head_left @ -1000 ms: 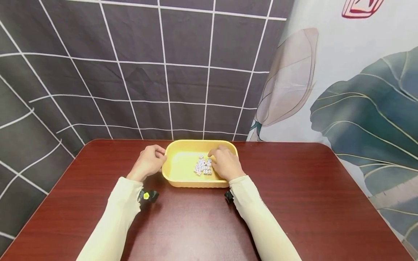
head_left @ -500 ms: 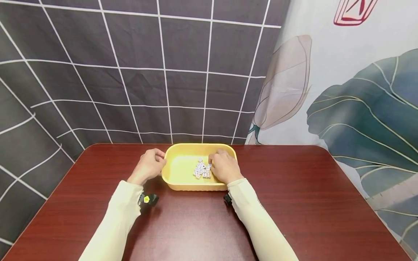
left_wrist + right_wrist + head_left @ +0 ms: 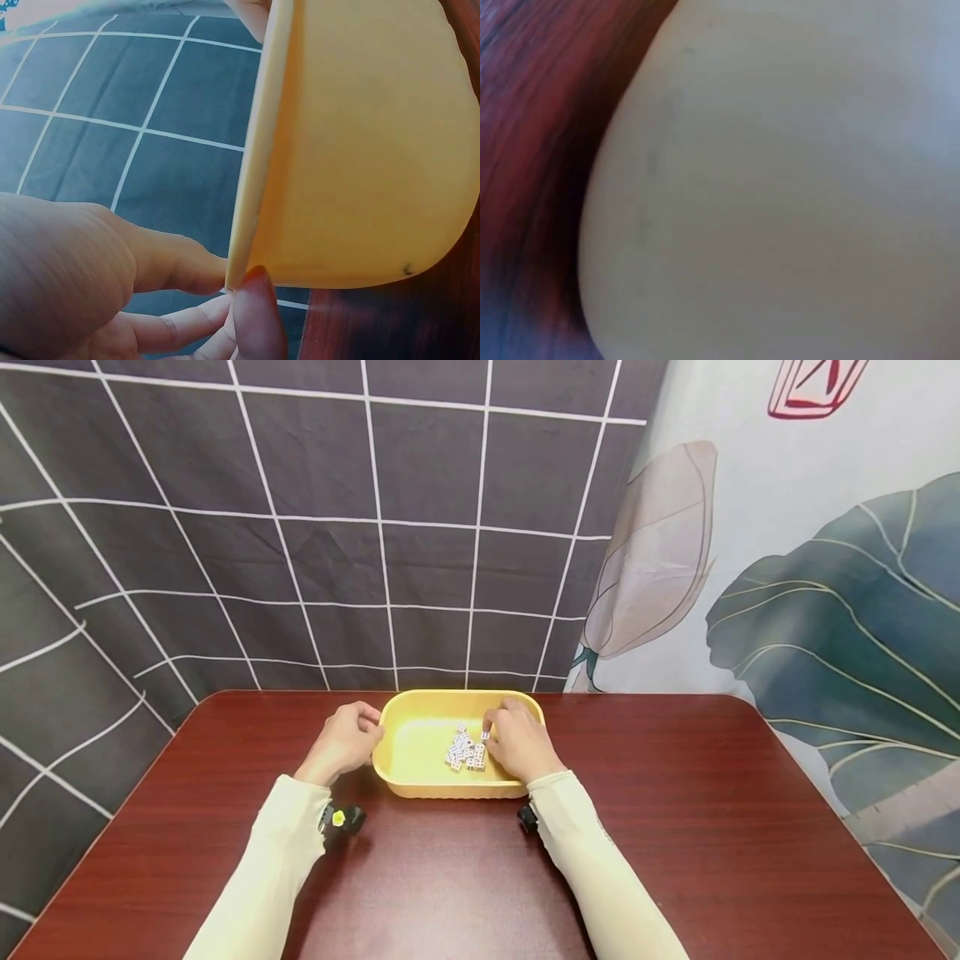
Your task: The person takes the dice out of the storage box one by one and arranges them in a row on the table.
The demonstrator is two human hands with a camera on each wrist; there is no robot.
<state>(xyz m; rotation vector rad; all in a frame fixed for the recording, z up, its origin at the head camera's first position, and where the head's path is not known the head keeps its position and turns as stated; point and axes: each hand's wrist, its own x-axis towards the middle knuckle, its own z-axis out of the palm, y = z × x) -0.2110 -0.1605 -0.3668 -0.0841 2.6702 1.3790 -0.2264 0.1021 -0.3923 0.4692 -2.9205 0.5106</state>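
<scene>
Your right grip (image 3: 521, 743), just right of the frame's centre, seems to pinch one die (image 3: 485, 735); half a second ago it sat at the pile's edge, now it shows just off it, so one looks singled out. The other dice (image 3: 460, 753), small, white and spotted, lie heaped in the yellow tub (image 3: 450, 791) on the tabletop (image 3: 442, 877). Your left grip (image 3: 347, 737) pinches the tub's left rim.
</scene>
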